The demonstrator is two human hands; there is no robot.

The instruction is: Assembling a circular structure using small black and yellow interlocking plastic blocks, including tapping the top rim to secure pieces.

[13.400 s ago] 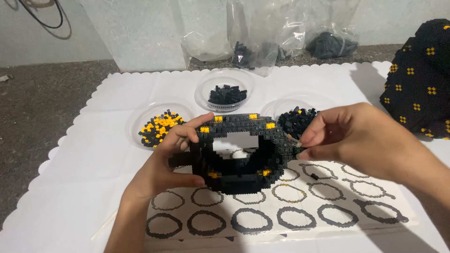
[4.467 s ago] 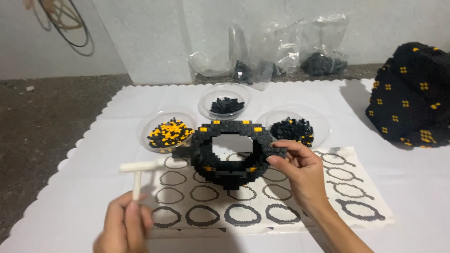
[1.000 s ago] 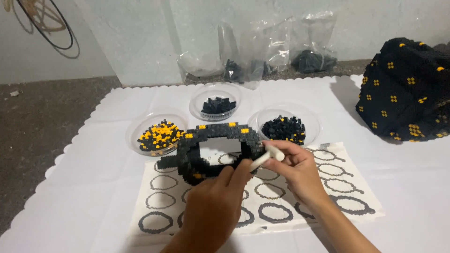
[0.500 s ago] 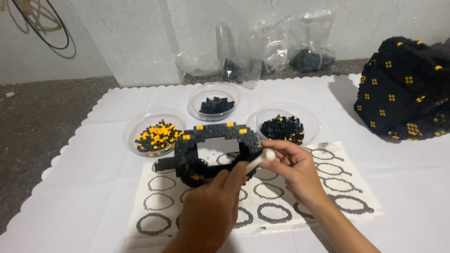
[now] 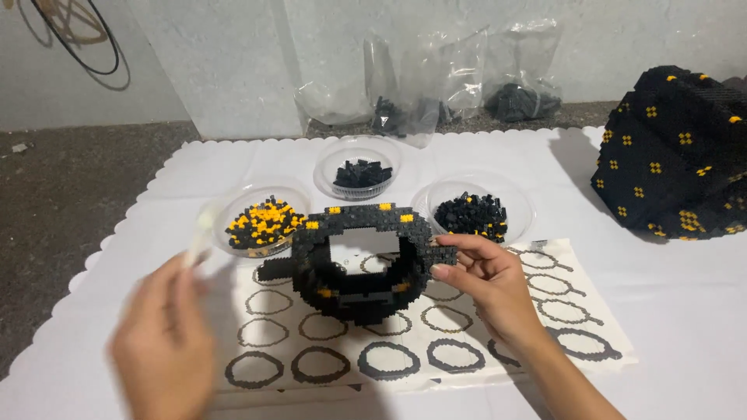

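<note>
Three clear bowls of bricks sit beyond the right hand, pinching one black ring model; the blurred left hand grips a white tool.

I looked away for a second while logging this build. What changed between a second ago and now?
The left hand swung the white tool away from the black ring of bricks, out to the left. The right hand kept hold of the ring's right side. The three bowls and the printed sheet stayed put.
</note>
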